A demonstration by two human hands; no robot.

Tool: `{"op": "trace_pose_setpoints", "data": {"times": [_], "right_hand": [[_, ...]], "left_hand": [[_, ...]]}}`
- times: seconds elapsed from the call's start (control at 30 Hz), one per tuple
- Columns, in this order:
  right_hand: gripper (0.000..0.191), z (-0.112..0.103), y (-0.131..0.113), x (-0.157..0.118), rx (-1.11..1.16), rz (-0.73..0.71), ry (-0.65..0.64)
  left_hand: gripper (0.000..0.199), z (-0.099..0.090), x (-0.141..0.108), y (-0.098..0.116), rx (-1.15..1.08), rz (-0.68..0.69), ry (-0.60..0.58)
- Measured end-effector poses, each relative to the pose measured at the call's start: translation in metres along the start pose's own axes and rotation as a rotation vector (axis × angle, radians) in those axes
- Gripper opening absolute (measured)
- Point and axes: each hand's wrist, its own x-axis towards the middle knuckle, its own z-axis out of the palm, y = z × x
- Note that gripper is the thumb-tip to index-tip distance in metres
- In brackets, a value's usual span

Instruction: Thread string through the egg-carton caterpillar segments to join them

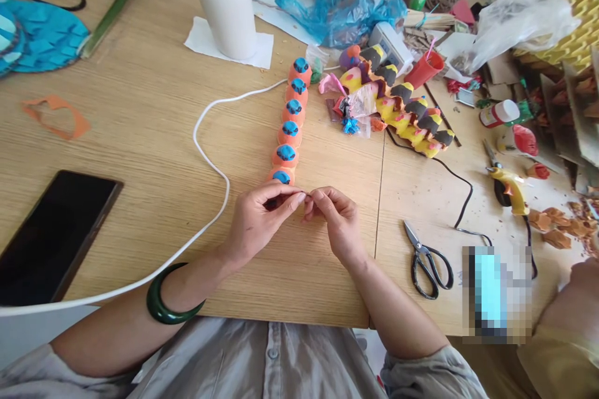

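Observation:
An orange strip of egg-carton cups [293,117] with blue and black patches on top runs away from me across the table. Over its near end, my left hand [255,221] is closed, thumb and forefinger pinched together. My right hand [341,224] is also closed in a pinch, its fingertips almost meeting the left ones. A tiny dark bit shows between the fingertips, too small to name. The left hand covers the strip's nearest part, so I cannot tell whether it touches it.
Black-handled scissors [428,262] lie right of my right hand. A white cable [219,174] curves past my left arm near a phone [56,230]. Beyond stand a white bottle [224,6] and painted carton strips [397,106]. A yellow glue gun [512,190] lies right; another person's arm [568,318] rests there.

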Motion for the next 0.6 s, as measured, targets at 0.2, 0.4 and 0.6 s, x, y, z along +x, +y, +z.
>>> {"op": "trace_pose_setpoints", "data": {"times": [0.2, 0.4, 0.6], "right_hand": [[0.026, -0.0004, 0.0013, -0.0002, 0.013, -0.032, 0.021], [0.022, 0.0002, 0.0050, -0.0009, 0.030, -0.093, 0.045], [0.022, 0.0006, 0.0056, -0.0030, -0.073, -0.132, 0.057]], "left_hand": [[0.012, -0.0015, 0.0021, 0.0024, -0.104, -0.087, 0.013], [0.017, 0.0002, 0.0030, 0.0047, -0.339, -0.268, -0.003], [0.016, -0.0005, 0.0003, 0.0025, -0.296, -0.244, 0.010]]}}
